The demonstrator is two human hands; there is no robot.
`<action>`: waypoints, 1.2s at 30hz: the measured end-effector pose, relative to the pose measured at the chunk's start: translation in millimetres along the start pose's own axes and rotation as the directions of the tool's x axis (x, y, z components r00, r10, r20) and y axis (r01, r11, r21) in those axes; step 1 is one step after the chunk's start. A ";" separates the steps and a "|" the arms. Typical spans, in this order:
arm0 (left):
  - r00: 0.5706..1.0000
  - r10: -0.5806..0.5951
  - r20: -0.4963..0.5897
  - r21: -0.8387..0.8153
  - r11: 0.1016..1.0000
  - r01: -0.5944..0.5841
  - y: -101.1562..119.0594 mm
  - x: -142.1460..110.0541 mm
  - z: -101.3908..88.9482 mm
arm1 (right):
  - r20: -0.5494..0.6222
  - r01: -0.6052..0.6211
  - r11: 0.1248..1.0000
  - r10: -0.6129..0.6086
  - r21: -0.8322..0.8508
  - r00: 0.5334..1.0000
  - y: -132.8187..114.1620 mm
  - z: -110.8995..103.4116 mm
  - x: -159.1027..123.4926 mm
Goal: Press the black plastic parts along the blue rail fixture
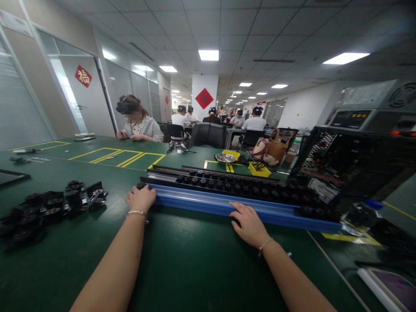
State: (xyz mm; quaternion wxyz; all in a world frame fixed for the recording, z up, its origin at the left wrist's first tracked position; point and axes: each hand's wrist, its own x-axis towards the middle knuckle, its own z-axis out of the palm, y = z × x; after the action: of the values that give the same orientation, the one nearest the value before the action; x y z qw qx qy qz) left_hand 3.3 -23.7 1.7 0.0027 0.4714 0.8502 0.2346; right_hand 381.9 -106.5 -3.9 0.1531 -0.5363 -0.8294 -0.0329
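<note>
A long blue channel rail [195,200] lies across the green table in front of me. At its left end my left hand [140,200] has its fingers curled around a small black round part [141,185], mostly covered by the hand. My right hand [248,223] rests with spread fingers against the near edge of the rail, holding nothing. Toward its right end, black parts [307,211] sit in the rail. Just behind it are more dark rails filled with rows of black round parts [227,184].
A pile of black parts [53,206] lies on the left. Behind the rails are a metal bowl [225,158] and a yellow tray [259,169]. An opened computer case [338,160] stands at right. Across the table sits a person [143,125] wearing a headset.
</note>
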 end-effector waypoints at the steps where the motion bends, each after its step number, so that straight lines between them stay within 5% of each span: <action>1: 1.000 -0.003 -0.005 0.000 1.000 0.003 -0.2 -0.3 0.3 | 0.001 -0.001 1.000 0.001 0.000 1.000 0.1 0.0 0.0; 12: 0.977 0.198 -0.083 0.083 0.978 -0.191 -13.2 10.5 1.6 | -0.018 0.014 1.000 -0.014 -0.004 1.000 1.9 1.3 -0.1; 18: 0.978 0.120 -0.171 -0.054 0.990 -0.131 -18.3 11.1 7.6 | -0.014 0.006 1.000 -0.006 -0.004 1.000 1.4 0.6 -0.1; 25: 0.990 0.043 -0.132 -0.247 0.966 -0.075 -19.0 14.9 11.0 | -0.001 -0.007 1.000 0.007 -0.006 1.000 0.2 -1.5 0.0; 36: 0.979 0.052 -0.195 -0.305 0.946 -0.111 -27.4 25.9 23.5 | -0.006 -0.002 1.000 0.002 -0.002 1.000 0.9 -0.9 -0.2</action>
State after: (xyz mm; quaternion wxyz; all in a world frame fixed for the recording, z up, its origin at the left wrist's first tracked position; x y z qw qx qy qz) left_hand -27.7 -5.8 -24.6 -0.0108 0.4761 0.7781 0.4095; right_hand 383.0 -106.5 -3.2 0.1549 -0.5372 -0.8284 -0.0353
